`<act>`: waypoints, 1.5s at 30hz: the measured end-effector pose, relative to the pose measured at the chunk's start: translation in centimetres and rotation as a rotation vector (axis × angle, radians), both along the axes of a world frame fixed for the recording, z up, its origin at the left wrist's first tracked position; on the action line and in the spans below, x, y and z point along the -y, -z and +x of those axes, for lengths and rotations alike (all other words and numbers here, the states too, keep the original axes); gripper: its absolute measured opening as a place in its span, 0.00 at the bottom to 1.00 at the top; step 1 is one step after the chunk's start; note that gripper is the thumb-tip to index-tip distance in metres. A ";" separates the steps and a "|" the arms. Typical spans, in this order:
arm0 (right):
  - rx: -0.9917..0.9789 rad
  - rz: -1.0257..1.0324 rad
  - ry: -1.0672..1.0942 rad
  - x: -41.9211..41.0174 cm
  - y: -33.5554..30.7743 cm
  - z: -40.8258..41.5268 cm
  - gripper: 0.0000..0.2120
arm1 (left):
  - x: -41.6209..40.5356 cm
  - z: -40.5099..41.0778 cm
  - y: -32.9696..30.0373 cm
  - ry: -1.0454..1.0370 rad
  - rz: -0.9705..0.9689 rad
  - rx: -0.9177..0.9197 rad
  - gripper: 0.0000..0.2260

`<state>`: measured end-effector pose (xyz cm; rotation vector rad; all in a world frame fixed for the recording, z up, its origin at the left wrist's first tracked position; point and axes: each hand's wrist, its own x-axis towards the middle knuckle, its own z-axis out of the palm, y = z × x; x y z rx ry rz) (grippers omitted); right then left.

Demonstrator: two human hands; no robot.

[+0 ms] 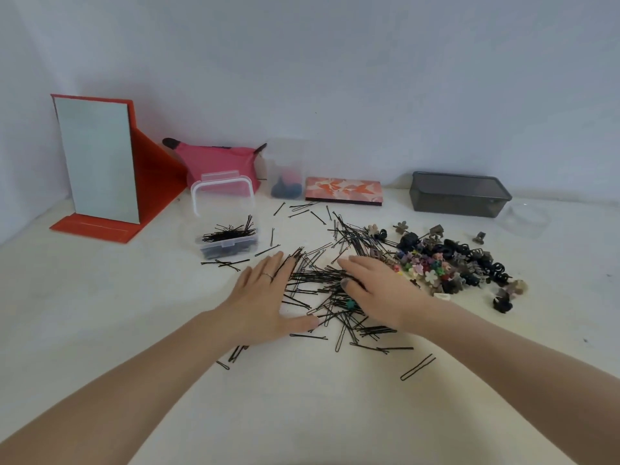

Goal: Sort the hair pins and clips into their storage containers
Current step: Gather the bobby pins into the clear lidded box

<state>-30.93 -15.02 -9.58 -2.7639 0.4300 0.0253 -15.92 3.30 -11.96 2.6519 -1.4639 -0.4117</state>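
Observation:
A loose pile of black hair pins is spread over the white table in the middle. My left hand lies flat on the pile's left side, fingers apart, a ring on one finger. My right hand lies flat on the pile's right side, fingers together, covering some pins. A heap of small claw clips, dark and coloured, sits to the right. A clear box with its lid up holds several black pins behind my left hand. A closed smoky grey box stands at the back right.
A red-framed standing mirror is at the back left, with a pink pouch beside it. A tall clear container and a flat orange patterned case stand against the wall. A clear round lid lies far right. Stray pins lie near me.

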 end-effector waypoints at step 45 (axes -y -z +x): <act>0.022 -0.081 -0.017 1.2 -1.2 -1.2 0.19 | 4.3 0.8 -2.0 0.235 -0.283 -0.058 0.09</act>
